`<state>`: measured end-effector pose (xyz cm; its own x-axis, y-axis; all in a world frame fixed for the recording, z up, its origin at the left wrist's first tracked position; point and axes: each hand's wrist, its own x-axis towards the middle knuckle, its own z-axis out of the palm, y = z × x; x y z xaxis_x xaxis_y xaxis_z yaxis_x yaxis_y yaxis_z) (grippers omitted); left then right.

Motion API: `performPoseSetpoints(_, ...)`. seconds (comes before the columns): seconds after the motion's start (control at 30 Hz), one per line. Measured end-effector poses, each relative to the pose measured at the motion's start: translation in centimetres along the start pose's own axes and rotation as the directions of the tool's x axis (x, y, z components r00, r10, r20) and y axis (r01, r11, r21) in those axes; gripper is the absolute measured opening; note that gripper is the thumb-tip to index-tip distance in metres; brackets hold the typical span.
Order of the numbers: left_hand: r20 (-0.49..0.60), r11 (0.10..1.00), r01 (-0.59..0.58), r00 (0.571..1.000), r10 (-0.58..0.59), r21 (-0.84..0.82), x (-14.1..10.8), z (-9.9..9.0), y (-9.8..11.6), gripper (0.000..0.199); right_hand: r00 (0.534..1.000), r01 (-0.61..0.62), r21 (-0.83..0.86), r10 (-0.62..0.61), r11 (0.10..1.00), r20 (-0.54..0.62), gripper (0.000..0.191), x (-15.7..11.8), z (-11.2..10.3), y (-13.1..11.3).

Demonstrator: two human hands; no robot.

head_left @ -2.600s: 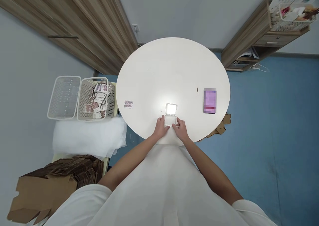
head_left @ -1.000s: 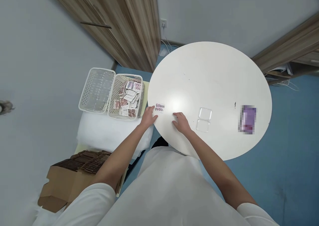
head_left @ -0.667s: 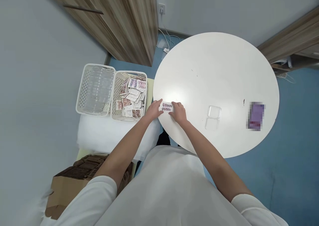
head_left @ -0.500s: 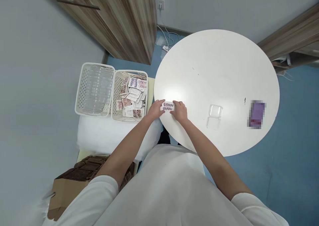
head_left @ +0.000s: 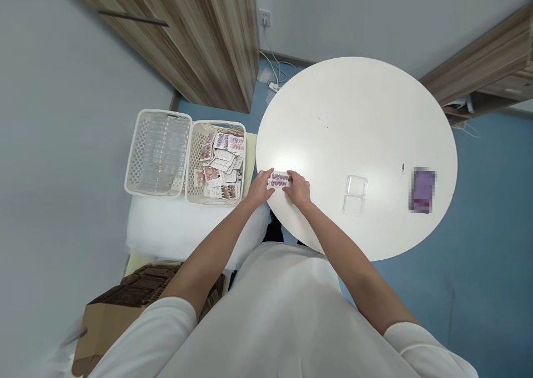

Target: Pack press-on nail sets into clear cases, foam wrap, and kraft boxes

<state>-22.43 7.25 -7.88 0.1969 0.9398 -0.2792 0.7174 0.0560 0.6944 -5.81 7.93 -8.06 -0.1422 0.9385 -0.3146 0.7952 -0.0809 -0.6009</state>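
Near the left edge of the round white table [head_left: 358, 111], a small white card with two rows of purple-pink nail-shaped pieces [head_left: 279, 179] is held between both hands. My left hand [head_left: 260, 187] pinches its left end, and my right hand [head_left: 298, 189] grips the right end. To the right on the table lies an open clear plastic case [head_left: 356, 186], its two halves one above the other. Left of the table, a white basket [head_left: 189, 170] holds many similar cards, some with brown or pink pieces.
Another white basket [head_left: 130, 164] at the far left holds stacked clear plastic cases. A blurred purple object [head_left: 423, 190] lies at the table's right side. At the lower left stands a cardboard box [head_left: 104, 325] with dark brown contents. Cables and a power strip [head_left: 273, 87] lie behind the table.
The view has shifted slightly. Both hands still hold the card at its ends, and the clear case remains open on the table.
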Motion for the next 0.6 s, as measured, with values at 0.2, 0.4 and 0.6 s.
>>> performPoseSetpoints(0.2,-0.048,0.999,-0.047,0.998,0.045,-0.027,-0.8,0.7,1.0,0.069,0.995,0.066,0.141,-0.075,0.988,0.061,0.065,-0.5,-1.3,1.3)
performPoseSetpoints(0.4,-0.060,0.995,-0.094,0.994,0.091,-0.043,-1.8,2.9,4.3,0.068,0.988,0.149,0.121,-0.153,0.981,0.023,0.068,-3.8,-4.3,4.1)
performPoseSetpoints(0.6,0.016,0.979,-0.180,0.983,0.183,-0.097,-2.8,6.9,8.8,0.067,0.989,0.147,0.162,-0.143,0.976,-0.034,0.064,-8.5,-8.1,8.7)
